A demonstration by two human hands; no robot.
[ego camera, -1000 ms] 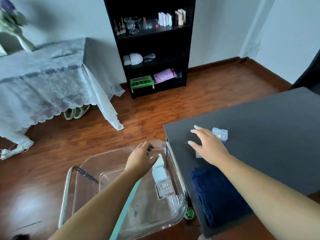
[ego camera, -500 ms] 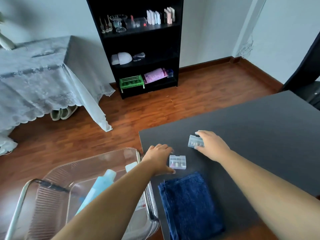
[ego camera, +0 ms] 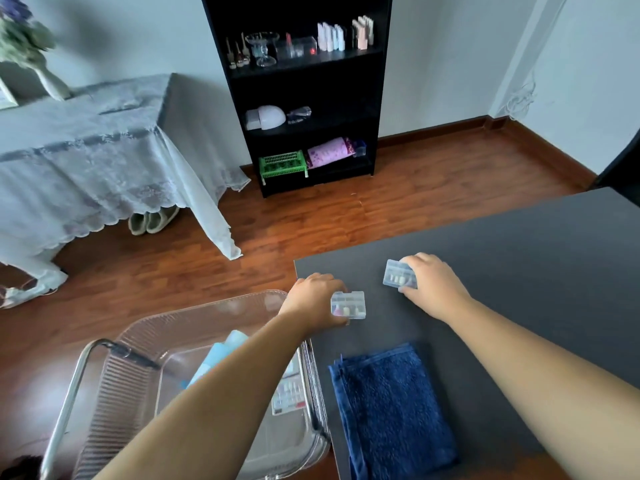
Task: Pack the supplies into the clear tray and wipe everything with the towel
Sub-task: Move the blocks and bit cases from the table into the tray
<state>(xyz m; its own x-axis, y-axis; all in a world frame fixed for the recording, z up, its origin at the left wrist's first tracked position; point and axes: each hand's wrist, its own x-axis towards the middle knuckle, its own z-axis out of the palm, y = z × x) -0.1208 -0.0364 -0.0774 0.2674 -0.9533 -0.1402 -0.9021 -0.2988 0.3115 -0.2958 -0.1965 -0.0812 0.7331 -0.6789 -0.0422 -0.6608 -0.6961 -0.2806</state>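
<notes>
1. The left hand [ego camera: 313, 299] sits just left of the frame's centre, at the near left corner of the dark table [ego camera: 519, 271], fingers curled around a small clear box [ego camera: 349, 304] with pale pieces inside; the box looks to rest on the tabletop.
2. The right hand [ego camera: 433, 285] lies to the right of centre, fingers closed on a second clear box [ego camera: 398, 277], which is tilted with its left end raised.
3. The two boxes are near each other but apart, the second one higher in the frame.
4. A folded blue towel [ego camera: 391, 407] lies flat on the table in the lower middle of the frame, below both hands and touched by neither.
5. The clear tray [ego camera: 194, 327] sits at lower left, just beside the table's edge, on a cart with a metal handle [ego camera: 69, 400].
6. Inside the tray, partly hidden by the left forearm, are a light blue bottle [ego camera: 221, 351] and a flat card of small pale pieces [ego camera: 289, 393].
7. At the top centre stands a black shelf unit [ego camera: 298, 81] with small bottles and a green basket [ego camera: 282, 164].
8. A table with a lace cloth [ego camera: 86, 161] fills the upper left.
</notes>
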